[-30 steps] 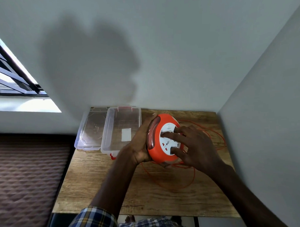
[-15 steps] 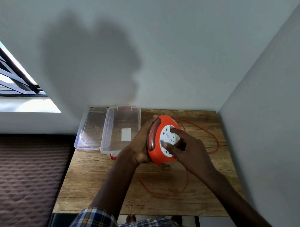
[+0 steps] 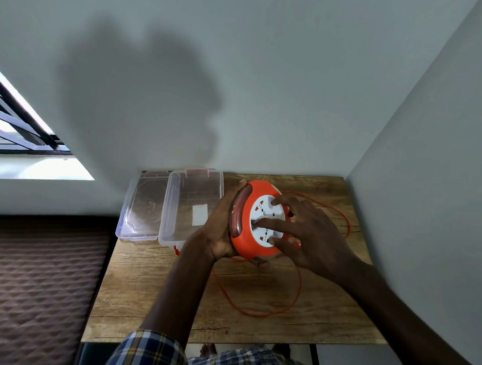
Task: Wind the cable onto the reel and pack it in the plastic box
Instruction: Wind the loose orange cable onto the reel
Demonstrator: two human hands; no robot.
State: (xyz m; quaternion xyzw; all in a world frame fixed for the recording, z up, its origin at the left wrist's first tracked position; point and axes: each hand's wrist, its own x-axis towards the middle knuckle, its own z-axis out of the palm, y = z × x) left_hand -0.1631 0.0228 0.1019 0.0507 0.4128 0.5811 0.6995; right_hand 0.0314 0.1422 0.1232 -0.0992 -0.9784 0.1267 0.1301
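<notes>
An orange cable reel [image 3: 246,236] with a white socket face is held tilted above the wooden table [image 3: 156,289]. My left hand [image 3: 218,226] grips its back and left rim. My right hand [image 3: 310,230] lies on the white face, fingers spread over the sockets. A thin orange cable [image 3: 269,313] runs from the reel in loose loops over the table, in front of the reel and to its right. The clear plastic box [image 3: 193,208] stands open just left of the reel, and its clear lid [image 3: 144,213] lies beside it.
The table stands in a corner, with a grey wall behind and another on the right. A brown quilted surface [image 3: 41,285] lies left of the table. A barred window [image 3: 11,122] is at the upper left.
My right hand has turned on the white socket face, its fingers now spread higher up. The loose cable loops on the table have shifted. My left hand keeps its hold.
</notes>
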